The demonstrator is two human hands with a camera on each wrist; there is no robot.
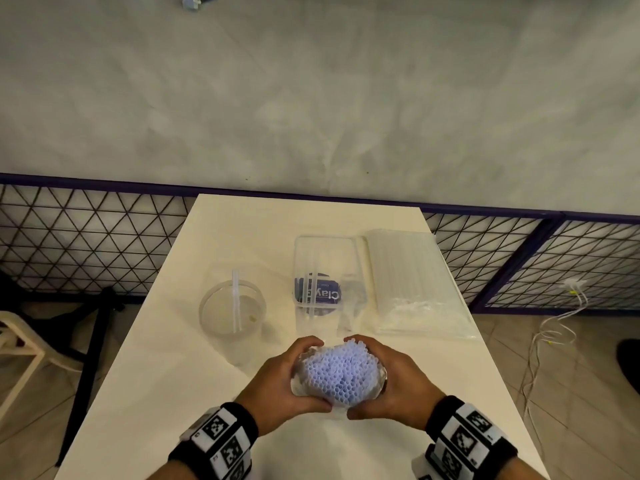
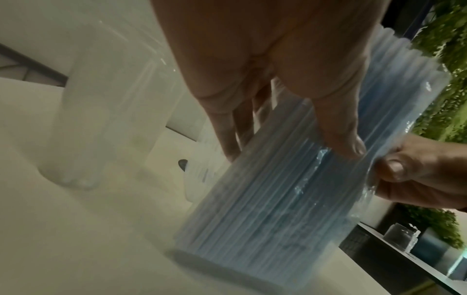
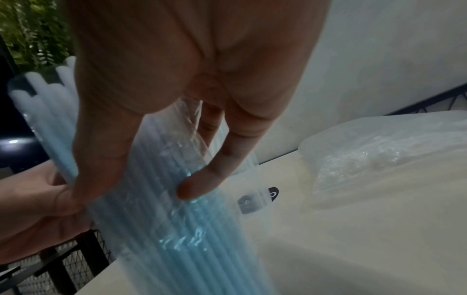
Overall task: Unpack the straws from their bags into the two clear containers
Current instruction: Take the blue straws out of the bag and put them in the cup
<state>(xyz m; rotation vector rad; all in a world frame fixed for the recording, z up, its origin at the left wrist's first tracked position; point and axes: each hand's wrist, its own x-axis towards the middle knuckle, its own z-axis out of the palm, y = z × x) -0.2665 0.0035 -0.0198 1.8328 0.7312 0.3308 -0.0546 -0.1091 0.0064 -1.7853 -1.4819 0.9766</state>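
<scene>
A bundle of pale blue straws (image 1: pixel 341 370) stands upright on the white table (image 1: pixel 242 230) in its clear bag (image 2: pixel 278 189), open ends up. My left hand (image 1: pixel 287 379) grips its left side, fingers curled round the bag. My right hand (image 1: pixel 391 382) grips the right side (image 3: pixel 161 199). A round clear container (image 1: pixel 232 310) holds one straw, left of centre. A rectangular clear container (image 1: pixel 325 282) behind the bundle holds a few straws and a blue label. A second bag of straws (image 1: pixel 412 282) lies flat at the right.
The table's right edge runs close beside the flat bag. A black metal mesh fence (image 1: pixel 86 237) stands behind the table. A white chair (image 1: pixel 17 344) is at the left, white cables (image 1: pixel 554 327) lie on the floor at the right.
</scene>
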